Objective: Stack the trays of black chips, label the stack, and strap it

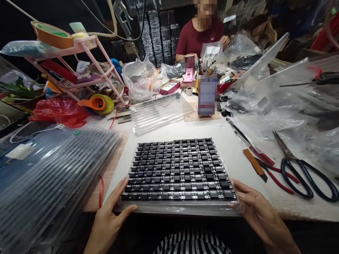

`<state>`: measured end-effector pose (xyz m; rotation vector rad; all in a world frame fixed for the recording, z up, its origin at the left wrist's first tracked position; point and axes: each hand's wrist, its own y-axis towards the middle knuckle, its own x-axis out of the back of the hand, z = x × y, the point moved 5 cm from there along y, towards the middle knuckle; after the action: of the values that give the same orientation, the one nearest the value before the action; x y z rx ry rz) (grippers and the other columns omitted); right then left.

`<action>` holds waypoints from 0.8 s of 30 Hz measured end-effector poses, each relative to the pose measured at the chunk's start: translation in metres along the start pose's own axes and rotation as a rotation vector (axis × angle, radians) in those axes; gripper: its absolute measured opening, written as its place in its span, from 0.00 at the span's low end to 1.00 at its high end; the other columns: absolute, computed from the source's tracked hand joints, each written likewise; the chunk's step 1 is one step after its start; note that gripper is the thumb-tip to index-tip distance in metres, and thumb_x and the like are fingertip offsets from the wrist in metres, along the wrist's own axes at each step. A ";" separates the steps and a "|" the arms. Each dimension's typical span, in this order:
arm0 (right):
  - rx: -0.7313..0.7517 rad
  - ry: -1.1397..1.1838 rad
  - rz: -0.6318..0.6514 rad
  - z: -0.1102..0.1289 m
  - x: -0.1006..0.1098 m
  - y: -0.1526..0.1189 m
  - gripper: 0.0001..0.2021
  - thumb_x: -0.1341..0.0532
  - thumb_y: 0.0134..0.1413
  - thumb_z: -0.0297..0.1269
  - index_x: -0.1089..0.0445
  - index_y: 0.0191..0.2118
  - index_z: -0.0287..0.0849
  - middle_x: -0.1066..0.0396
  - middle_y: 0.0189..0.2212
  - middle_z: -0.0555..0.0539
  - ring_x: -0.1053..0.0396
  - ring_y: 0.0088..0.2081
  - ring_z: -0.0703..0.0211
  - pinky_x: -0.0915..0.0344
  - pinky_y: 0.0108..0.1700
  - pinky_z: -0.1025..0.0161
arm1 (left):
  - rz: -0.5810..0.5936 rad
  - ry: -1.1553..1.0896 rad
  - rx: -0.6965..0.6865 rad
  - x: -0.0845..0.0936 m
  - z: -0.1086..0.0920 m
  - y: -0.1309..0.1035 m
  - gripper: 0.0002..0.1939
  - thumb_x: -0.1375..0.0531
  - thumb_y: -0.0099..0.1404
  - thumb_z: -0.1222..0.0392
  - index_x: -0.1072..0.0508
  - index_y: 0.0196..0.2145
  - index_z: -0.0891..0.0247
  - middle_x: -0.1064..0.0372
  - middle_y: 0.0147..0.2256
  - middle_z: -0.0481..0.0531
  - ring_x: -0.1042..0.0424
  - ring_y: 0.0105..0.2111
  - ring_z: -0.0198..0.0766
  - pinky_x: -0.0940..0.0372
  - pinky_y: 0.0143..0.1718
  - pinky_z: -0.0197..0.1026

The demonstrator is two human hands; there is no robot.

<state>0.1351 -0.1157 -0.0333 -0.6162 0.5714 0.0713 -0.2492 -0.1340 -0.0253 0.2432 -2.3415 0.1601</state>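
A clear plastic tray [180,208] filled with rows of small black parts [177,171] lies at the front edge of a white board [119,176]. My left hand [111,211] grips the tray's front left corner, thumb along the front side and fingers at the left side. At the front right corner my right hand [259,211] holds the tray's right side, its fingers partly hidden by the tray. Behind it rests another clear ribbed tray [161,111], with a few dark parts along its far edge.
Stacked clear trays [53,176] stand at left, below a pink rack [97,74]. Scissors [296,162], red-handled pliers [275,173] and tweezers [238,132] lie right. A phone [207,95] stands behind. Across the table sits a person [198,38] in a dark red shirt.
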 end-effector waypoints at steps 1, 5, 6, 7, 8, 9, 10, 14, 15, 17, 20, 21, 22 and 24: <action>0.003 -0.002 0.004 0.001 -0.001 -0.001 0.19 0.40 0.54 0.38 0.29 0.53 0.48 0.29 0.51 0.43 0.32 0.52 0.48 0.34 0.52 0.53 | 0.001 0.000 -0.004 0.000 0.000 0.000 0.35 0.35 0.52 0.46 0.34 0.57 0.54 0.38 0.59 0.50 0.42 0.61 0.46 0.51 0.63 0.50; 0.031 -0.019 0.001 0.003 -0.005 -0.002 0.20 0.41 0.55 0.38 0.31 0.54 0.46 0.30 0.51 0.42 0.31 0.51 0.48 0.32 0.51 0.54 | -0.009 0.003 -0.009 0.000 0.002 0.000 0.35 0.35 0.52 0.45 0.33 0.57 0.54 0.37 0.58 0.50 0.42 0.61 0.47 0.51 0.63 0.50; 0.038 -0.021 0.003 0.004 -0.006 -0.002 0.20 0.41 0.55 0.38 0.31 0.54 0.45 0.30 0.51 0.42 0.31 0.50 0.48 0.32 0.50 0.54 | -0.014 0.004 -0.007 0.000 0.002 0.000 0.35 0.35 0.52 0.45 0.33 0.57 0.54 0.37 0.58 0.50 0.42 0.61 0.47 0.51 0.63 0.51; 0.041 -0.022 0.009 0.004 -0.006 -0.002 0.20 0.40 0.55 0.38 0.31 0.54 0.45 0.29 0.51 0.42 0.31 0.50 0.49 0.32 0.50 0.55 | -0.017 0.002 -0.005 0.000 0.001 0.000 0.35 0.35 0.51 0.44 0.33 0.57 0.54 0.37 0.58 0.50 0.42 0.61 0.48 0.51 0.63 0.50; 0.043 -0.022 0.020 0.004 -0.007 -0.002 0.21 0.40 0.54 0.38 0.31 0.54 0.44 0.29 0.51 0.42 0.31 0.50 0.49 0.32 0.49 0.55 | -0.019 -0.002 0.000 0.000 0.001 0.000 0.36 0.35 0.51 0.44 0.33 0.57 0.54 0.37 0.59 0.50 0.42 0.61 0.48 0.51 0.63 0.50; 0.046 -0.021 0.032 0.004 -0.007 -0.002 0.21 0.40 0.54 0.38 0.31 0.54 0.44 0.29 0.50 0.42 0.30 0.49 0.49 0.32 0.49 0.56 | -0.019 -0.006 0.009 0.000 0.001 0.001 0.36 0.35 0.51 0.43 0.34 0.57 0.54 0.38 0.59 0.49 0.42 0.61 0.48 0.50 0.63 0.50; 0.050 -0.018 0.042 0.004 -0.006 -0.001 0.21 0.40 0.54 0.37 0.31 0.54 0.44 0.29 0.50 0.42 0.30 0.49 0.50 0.32 0.49 0.56 | -0.018 -0.009 0.024 0.000 0.000 0.001 0.37 0.35 0.51 0.43 0.34 0.57 0.54 0.38 0.59 0.49 0.42 0.61 0.49 0.50 0.63 0.50; 0.078 -0.007 0.035 0.003 -0.003 -0.001 0.20 0.40 0.54 0.37 0.30 0.54 0.45 0.28 0.48 0.43 0.30 0.47 0.52 0.31 0.49 0.58 | -0.028 -0.025 0.094 -0.001 -0.002 0.000 0.40 0.35 0.51 0.43 0.37 0.59 0.55 0.38 0.59 0.52 0.40 0.59 0.51 0.48 0.62 0.52; 0.082 -0.011 0.026 0.003 -0.002 -0.001 0.20 0.39 0.54 0.37 0.30 0.53 0.45 0.28 0.48 0.43 0.29 0.47 0.52 0.31 0.48 0.58 | -0.041 -0.042 0.105 -0.002 -0.003 -0.001 0.40 0.34 0.51 0.44 0.38 0.60 0.55 0.39 0.59 0.53 0.40 0.59 0.51 0.48 0.63 0.53; 0.094 -0.026 0.008 0.002 0.000 0.000 0.19 0.38 0.53 0.37 0.29 0.52 0.45 0.27 0.47 0.43 0.29 0.46 0.52 0.30 0.46 0.59 | -0.076 -0.087 0.119 -0.003 -0.005 -0.003 0.39 0.34 0.52 0.45 0.38 0.60 0.56 0.39 0.60 0.53 0.41 0.60 0.50 0.50 0.63 0.53; 0.131 -0.052 0.004 0.004 0.001 0.001 0.17 0.38 0.53 0.37 0.28 0.50 0.45 0.28 0.48 0.44 0.29 0.46 0.53 0.29 0.44 0.62 | -0.128 -0.157 0.111 -0.004 -0.008 -0.005 0.39 0.33 0.52 0.46 0.37 0.59 0.57 0.38 0.59 0.54 0.42 0.61 0.48 0.50 0.63 0.51; 0.145 -0.058 0.006 0.004 0.001 0.001 0.17 0.38 0.53 0.37 0.27 0.49 0.45 0.29 0.49 0.44 0.30 0.46 0.53 0.29 0.43 0.62 | -0.138 -0.176 0.101 -0.005 -0.009 -0.006 0.39 0.33 0.52 0.47 0.37 0.59 0.57 0.37 0.58 0.54 0.42 0.61 0.48 0.49 0.63 0.50; 0.154 -0.061 0.009 0.005 0.000 0.001 0.16 0.38 0.53 0.37 0.27 0.49 0.44 0.29 0.49 0.43 0.30 0.46 0.53 0.29 0.43 0.62 | -0.145 -0.190 0.090 -0.005 -0.010 -0.006 0.39 0.33 0.51 0.47 0.37 0.59 0.57 0.37 0.58 0.54 0.41 0.60 0.48 0.49 0.63 0.50; 0.164 -0.066 0.015 0.005 0.000 0.002 0.16 0.38 0.53 0.36 0.27 0.49 0.43 0.29 0.49 0.43 0.31 0.48 0.52 0.30 0.44 0.62 | -0.154 -0.210 0.070 -0.004 -0.012 -0.006 0.39 0.32 0.51 0.48 0.37 0.59 0.57 0.36 0.58 0.54 0.41 0.60 0.47 0.49 0.63 0.49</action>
<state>0.1371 -0.1116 -0.0308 -0.4483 0.5119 0.0579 -0.2369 -0.1368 -0.0195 0.4945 -2.5146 0.1477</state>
